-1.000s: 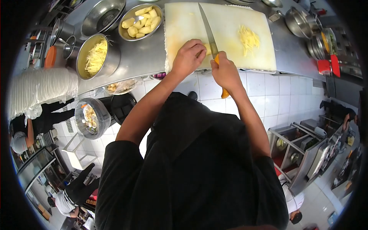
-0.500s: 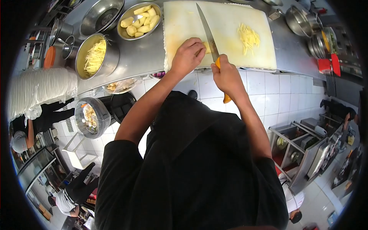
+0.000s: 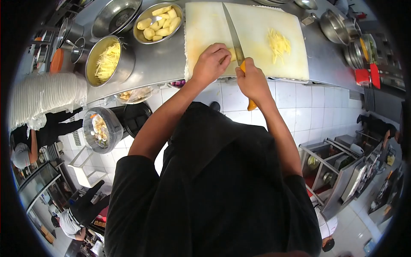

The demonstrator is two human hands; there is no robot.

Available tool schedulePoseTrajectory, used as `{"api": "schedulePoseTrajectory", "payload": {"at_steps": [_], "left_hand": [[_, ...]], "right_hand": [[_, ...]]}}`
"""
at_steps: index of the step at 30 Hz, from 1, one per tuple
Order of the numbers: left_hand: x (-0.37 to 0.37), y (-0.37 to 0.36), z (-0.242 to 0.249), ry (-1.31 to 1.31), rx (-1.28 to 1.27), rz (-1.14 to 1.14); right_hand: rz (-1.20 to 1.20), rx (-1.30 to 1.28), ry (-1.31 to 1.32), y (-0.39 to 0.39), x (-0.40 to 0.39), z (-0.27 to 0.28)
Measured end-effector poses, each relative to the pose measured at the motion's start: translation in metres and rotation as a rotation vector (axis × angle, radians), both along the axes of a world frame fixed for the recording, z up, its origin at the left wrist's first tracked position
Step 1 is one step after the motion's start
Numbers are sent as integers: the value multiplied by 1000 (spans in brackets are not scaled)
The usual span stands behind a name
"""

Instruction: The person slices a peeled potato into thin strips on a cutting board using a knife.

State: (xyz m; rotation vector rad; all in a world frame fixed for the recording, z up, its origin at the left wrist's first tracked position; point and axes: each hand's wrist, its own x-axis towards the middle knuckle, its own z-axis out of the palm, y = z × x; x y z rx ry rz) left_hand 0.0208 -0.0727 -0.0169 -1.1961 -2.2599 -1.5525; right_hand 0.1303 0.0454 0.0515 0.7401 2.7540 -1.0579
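My left hand (image 3: 212, 63) presses a peeled yellow potato piece (image 3: 232, 54) to the white cutting board (image 3: 201, 25), fingertips curled over it and hiding most of it. The handle of a long kitchen knife (image 3: 233, 32) is in my right hand (image 3: 253, 80); its orange butt end sticks out below my fist. The blade points away from me, right beside the potato piece. Further right on the board lies a pile of thin potato strips (image 3: 278, 44).
Left of the board stand a metal bowl of peeled potatoes (image 3: 162, 25), a deep pot of potato strips (image 3: 108, 62) and a colander (image 3: 114, 17). Wrapped stacked plates (image 3: 47, 96) sit further left. Metal bowls (image 3: 334, 26) are at the right. A lined waste bin (image 3: 102, 129) stands below; other people work behind.
The view has shifted slightly. My hands keep almost the same places, with the knife handle tilted a little differently and the blade still beside the potato piece.
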Motion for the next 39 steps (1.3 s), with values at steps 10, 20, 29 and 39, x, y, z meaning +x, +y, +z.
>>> {"api": "schedulePoseTrajectory", "payload": {"at_steps": [10,20,29,39], "left_hand": [[0,1,-2,-4,-3,15],[1,1,-1,-1,-1,14],[0,0,-2,9,5,6],[1,1,0,2,-8,16]], "right_hand": [[10,-10,-3,-6,11,20],[58,23,19,1,-5,-10],[18,-31,-31,-1,1,12],[22,-10,-49,-5,8,23]]}}
